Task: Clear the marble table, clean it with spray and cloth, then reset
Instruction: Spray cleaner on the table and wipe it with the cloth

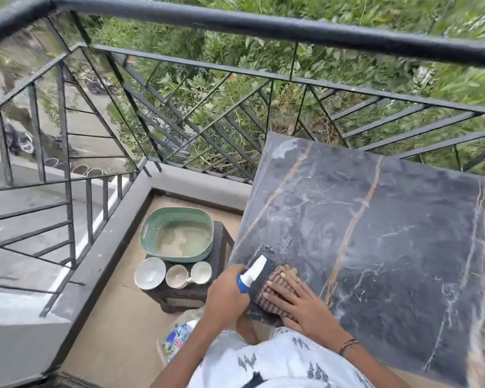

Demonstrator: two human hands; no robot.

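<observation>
A dark marble table [375, 219] with gold and white veins fills the right side, its top streaked with wet swirl marks. My left hand [226, 292] grips a spray bottle [251, 274] with a white and blue nozzle, held at the table's near left corner. My right hand [294, 299] lies flat with straight fingers on a brown striped cloth [280, 284], pressing it onto the marble beside the bottle.
A low dark stool [221, 242] stands left of the table. It carries a green basket [177, 233], a white bowl [149, 273] and two cups [188, 274]. A black metal railing [235, 23] borders the balcony, and a plastic bag [177, 340] lies on the floor.
</observation>
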